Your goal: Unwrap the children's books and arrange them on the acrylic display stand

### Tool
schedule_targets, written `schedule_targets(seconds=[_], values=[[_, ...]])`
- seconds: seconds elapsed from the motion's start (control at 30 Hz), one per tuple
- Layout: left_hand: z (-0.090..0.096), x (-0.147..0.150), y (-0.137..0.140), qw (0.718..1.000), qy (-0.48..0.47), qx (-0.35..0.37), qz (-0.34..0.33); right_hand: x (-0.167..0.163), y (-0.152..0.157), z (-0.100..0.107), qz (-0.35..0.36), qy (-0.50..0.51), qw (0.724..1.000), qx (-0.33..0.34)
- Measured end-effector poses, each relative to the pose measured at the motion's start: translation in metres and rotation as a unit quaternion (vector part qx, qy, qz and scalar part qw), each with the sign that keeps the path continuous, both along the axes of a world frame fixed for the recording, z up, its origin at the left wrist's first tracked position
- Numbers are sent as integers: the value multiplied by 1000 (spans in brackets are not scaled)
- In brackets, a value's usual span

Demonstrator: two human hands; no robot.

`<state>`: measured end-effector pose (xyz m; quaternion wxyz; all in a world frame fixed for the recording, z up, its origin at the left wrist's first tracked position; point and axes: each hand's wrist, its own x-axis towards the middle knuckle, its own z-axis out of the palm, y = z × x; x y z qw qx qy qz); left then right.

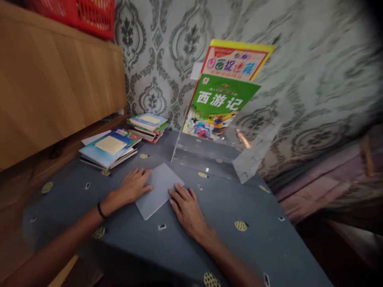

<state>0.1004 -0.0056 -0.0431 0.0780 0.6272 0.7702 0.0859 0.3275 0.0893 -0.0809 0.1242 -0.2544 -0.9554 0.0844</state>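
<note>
A thin, light-grey rectangular panel lies flat on the patterned table cover; its exact kind I cannot make out. Along its left edge rests my left hand, fingers stretched out and thumb apart, with a dark band on the wrist. The fingertips of my right hand touch the panel's right edge, the fingers extended and slightly spread. Neither hand is wrapped round anything. Behind the panel stands a clear plastic book rack, holding a green picture book in front of a yellow-edged book.
Two stacks of books, a nearer one and a farther one, sit at the table's back left. A wooden cabinet with a red basket on top rises at left. Patterned wallpaper covers the wall behind the dark table cover.
</note>
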Motion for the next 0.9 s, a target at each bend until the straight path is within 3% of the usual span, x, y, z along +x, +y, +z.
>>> schedule_targets(seconds=[0.13,0.23,0.33,0.43,0.53,0.63,0.7,0.73,0.8,0.9], values=[[-5,-5,26,999,-44,-17,13,-6,11,7,-53,-11,998,-16],[-15,-18,37,988,-149,2,26,-7,15,9,-68,-5,997,-34],[-23,-30,45,964,-265,-2,9,-3,18,2,-64,28,996,-59],[-21,-32,46,922,-388,13,-4,2,27,-15,-88,97,985,-113],[-5,-24,42,886,-460,40,-31,2,43,-30,-134,238,939,-212],[22,-13,40,886,-450,94,-66,-3,58,-29,-105,338,849,-392],[42,-7,43,894,-413,149,-86,-6,64,-15,-76,349,798,-486],[52,-5,47,899,-389,179,-93,-7,67,-4,-66,350,786,-505],[71,-3,59,902,-343,242,-100,-6,73,26,-42,368,796,-478],[101,-3,85,888,-286,339,-116,2,86,83,-8,409,833,-373]])
